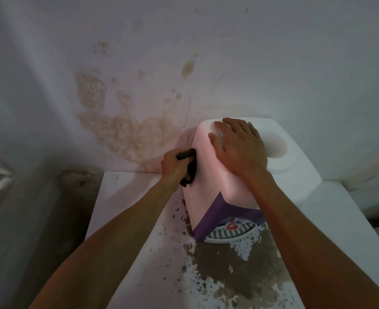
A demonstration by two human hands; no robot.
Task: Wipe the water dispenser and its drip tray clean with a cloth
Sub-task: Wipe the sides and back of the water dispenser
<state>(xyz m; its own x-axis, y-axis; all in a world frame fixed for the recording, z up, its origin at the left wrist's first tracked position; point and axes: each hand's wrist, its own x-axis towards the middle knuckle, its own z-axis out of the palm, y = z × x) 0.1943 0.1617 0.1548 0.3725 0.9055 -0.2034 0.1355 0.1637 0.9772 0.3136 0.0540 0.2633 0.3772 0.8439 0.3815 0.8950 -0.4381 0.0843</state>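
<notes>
Two bare forearms rise from the bottom edge. Right of centre, the boxy pink-white water dispenser point(215, 175) stands on a white counter point(139, 219) with flaking brown patches, its long axis upright, purple front and slatted drip tray point(226, 236) facing the lower frame. Left hand point(175, 166) clutches a crumpled dark cloth point(189, 170) against its side; right hand point(239, 146) lies flat, fingers spread, on top.

stained wall point(121, 130) close behind water dispenser point(208, 175), open counter point(126, 219) left, white block point(306, 152) right
</notes>
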